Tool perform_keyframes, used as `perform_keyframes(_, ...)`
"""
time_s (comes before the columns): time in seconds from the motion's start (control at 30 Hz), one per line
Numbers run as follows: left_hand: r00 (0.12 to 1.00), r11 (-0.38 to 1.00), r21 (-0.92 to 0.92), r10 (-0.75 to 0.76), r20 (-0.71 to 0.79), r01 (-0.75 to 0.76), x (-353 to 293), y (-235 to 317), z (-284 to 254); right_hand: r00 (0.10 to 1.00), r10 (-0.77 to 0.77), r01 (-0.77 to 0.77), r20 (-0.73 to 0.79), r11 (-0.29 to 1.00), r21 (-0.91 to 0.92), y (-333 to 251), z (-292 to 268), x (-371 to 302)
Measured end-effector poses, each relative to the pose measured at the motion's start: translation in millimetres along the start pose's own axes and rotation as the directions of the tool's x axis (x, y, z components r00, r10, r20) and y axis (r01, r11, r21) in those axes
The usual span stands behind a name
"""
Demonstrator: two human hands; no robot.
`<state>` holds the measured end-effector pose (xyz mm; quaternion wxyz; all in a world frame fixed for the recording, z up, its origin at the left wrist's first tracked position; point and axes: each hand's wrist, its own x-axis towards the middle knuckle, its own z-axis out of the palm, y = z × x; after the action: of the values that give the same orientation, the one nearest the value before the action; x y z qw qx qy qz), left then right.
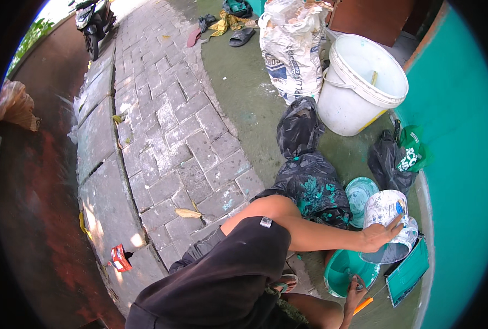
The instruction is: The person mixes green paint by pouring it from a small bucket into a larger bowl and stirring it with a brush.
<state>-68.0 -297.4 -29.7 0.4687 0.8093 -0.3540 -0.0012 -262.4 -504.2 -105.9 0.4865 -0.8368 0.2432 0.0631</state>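
White bucket, paint-smeared with a blue patch, tilts at four o'clock by a green tub. The left hand lies along the bucket's side, forefinger extended; the right hand curls at the tub's near rim. I cannot tell whether either grips anything. Lettering marks a white sack at one o'clock and a green bag at three.

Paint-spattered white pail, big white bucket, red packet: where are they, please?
Paint-spattered white pail [382,209]: head view, outer wall.
Big white bucket [342,105]: head view, outer wall.
Red packet [120,259]: head view, middle of its face.
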Motion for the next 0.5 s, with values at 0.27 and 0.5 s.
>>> perform_keyframes(0.27, 0.997, 0.998, -0.001, -0.070, 0.031, 0.070, -10, 0, -10, 0.981, -0.189, 0.189, 0.046, 0.881, -0.434, -14, 18, -10)
perform_keyframes(0.5, 0.999, 0.999, -0.017, -0.041, -0.008, 0.041, -8, -3, -11, 0.958, -0.276, 0.187, -0.070, 0.794, -0.578, -30, 15, 3)
